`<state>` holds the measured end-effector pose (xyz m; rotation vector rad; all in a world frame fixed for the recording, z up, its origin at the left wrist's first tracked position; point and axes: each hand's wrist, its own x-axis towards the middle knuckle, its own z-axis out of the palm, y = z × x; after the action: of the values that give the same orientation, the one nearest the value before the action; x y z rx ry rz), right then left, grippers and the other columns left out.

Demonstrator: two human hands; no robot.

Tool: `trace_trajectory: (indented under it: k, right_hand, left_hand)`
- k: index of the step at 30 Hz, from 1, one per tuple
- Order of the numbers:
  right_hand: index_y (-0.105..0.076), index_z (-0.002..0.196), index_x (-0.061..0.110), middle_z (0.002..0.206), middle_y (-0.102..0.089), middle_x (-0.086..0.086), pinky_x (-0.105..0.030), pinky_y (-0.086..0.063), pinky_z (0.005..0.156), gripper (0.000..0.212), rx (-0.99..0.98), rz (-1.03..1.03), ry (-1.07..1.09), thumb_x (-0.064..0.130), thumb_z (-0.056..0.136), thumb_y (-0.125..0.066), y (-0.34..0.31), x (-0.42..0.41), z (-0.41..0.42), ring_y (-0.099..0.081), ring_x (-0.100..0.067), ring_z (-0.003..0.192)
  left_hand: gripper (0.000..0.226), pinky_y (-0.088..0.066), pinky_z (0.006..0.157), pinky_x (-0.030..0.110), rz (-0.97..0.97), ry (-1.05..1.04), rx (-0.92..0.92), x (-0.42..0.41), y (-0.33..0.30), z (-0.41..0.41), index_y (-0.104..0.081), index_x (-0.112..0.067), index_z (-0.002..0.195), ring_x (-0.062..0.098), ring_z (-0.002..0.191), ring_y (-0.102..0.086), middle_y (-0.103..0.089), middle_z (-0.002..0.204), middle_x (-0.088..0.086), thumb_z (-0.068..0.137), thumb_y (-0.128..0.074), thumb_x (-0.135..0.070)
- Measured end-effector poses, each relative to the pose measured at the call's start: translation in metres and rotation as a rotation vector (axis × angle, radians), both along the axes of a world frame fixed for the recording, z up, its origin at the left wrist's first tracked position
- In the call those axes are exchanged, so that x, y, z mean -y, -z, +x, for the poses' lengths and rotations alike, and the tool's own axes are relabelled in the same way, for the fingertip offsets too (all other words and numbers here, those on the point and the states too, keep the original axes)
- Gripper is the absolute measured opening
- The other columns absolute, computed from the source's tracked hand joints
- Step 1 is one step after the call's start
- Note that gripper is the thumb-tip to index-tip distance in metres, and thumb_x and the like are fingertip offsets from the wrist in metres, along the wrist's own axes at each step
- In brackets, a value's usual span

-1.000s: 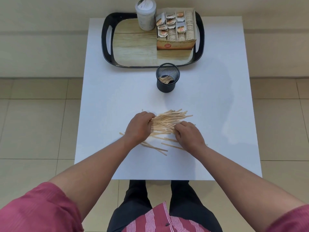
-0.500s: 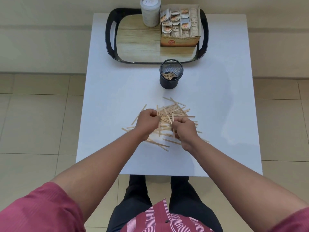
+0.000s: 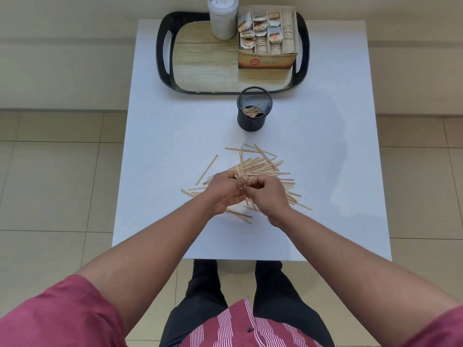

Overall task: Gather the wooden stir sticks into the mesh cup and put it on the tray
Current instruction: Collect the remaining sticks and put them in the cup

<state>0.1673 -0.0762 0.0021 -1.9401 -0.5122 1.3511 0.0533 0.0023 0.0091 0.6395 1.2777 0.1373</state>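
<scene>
A loose pile of wooden stir sticks (image 3: 260, 167) lies spread on the white table (image 3: 160, 151). My left hand (image 3: 225, 191) and my right hand (image 3: 268, 191) meet fingertip to fingertip over the near side of the pile, both pinching a few sticks that stand between the fingers. The black mesh cup (image 3: 254, 110) stands upright beyond the pile, apart from both hands, with several sticks inside it. The black-rimmed tray (image 3: 162, 53) with a wood-look floor sits at the table's far edge, just behind the cup.
On the tray stand a white lidded jar (image 3: 223, 21) and a cardboard box of sachets (image 3: 268, 41), filling its right and back part. Tiled floor surrounds the small table on all sides.
Both hands have drawn together from the sides of the pile and lifted slightly, now pinching sticks between them. The pile has spread out looser. The cup has not moved.
</scene>
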Motion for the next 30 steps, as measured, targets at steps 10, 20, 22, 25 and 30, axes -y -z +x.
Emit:
trace_trajectory:
  k: [10, 20, 22, 25, 30]
  right_hand:
    - [-0.064, 0.098, 0.024, 0.089, -0.065, 0.009, -0.030, -0.047, 0.072, 0.019, -0.107, -0.008, 0.183, 0.040, 0.090, -0.063, -0.011, -0.003, 0.002, -0.061, -0.009, 0.079]
    - [-0.064, 0.061, 0.019, 0.067, -0.069, 0.000, -0.031, -0.054, 0.065, 0.046, -0.644, -0.036, 0.739, 0.035, 0.102, -0.051, -0.017, -0.011, -0.026, -0.070, -0.016, 0.062]
    - [-0.057, 0.070, 0.016, 0.071, -0.066, -0.002, -0.031, -0.055, 0.067, 0.032, -0.635, -0.004, 0.788, 0.029, 0.099, -0.052, -0.017, -0.012, -0.025, -0.068, -0.021, 0.069]
    - [-0.057, 0.089, 0.012, 0.074, -0.056, -0.006, -0.026, -0.054, 0.058, 0.005, -0.639, 0.020, 0.829, 0.016, 0.091, -0.057, -0.018, -0.012, -0.019, -0.062, -0.022, 0.069]
    - [-0.065, 0.090, 0.015, 0.075, -0.062, 0.001, -0.023, -0.051, 0.057, 0.008, -0.680, 0.050, 0.622, 0.023, 0.088, -0.067, -0.018, -0.010, -0.020, -0.063, -0.014, 0.066]
  left_hand:
    - [0.016, -0.054, 0.064, 0.034, -0.117, -0.173, 0.039, 0.001, -0.009, -0.001, -0.056, -0.009, 0.108, 0.019, 0.061, -0.063, -0.060, 0.067, 0.006, 0.106, -0.040, -0.009]
    - [0.022, -0.056, 0.078, 0.031, -0.064, -0.452, 0.202, 0.038, -0.025, 0.037, -0.050, -0.012, 0.087, 0.017, 0.069, -0.061, -0.059, 0.070, 0.004, 0.108, -0.042, -0.011]
    - [0.025, -0.055, 0.081, 0.031, -0.029, -0.445, 0.180, 0.045, -0.023, 0.040, -0.049, -0.013, 0.084, 0.017, 0.075, -0.064, -0.061, 0.073, 0.003, 0.108, -0.042, -0.014]
    - [0.020, -0.056, 0.079, 0.033, 0.030, -0.378, 0.152, 0.048, -0.021, 0.039, -0.053, -0.012, 0.091, 0.019, 0.075, -0.065, -0.065, 0.077, 0.004, 0.107, -0.040, -0.009]
    - [0.025, -0.053, 0.093, 0.035, 0.090, -0.276, 0.122, 0.053, -0.020, 0.034, -0.063, -0.016, 0.103, 0.019, 0.100, -0.070, -0.073, 0.099, 0.007, 0.102, -0.042, -0.004]
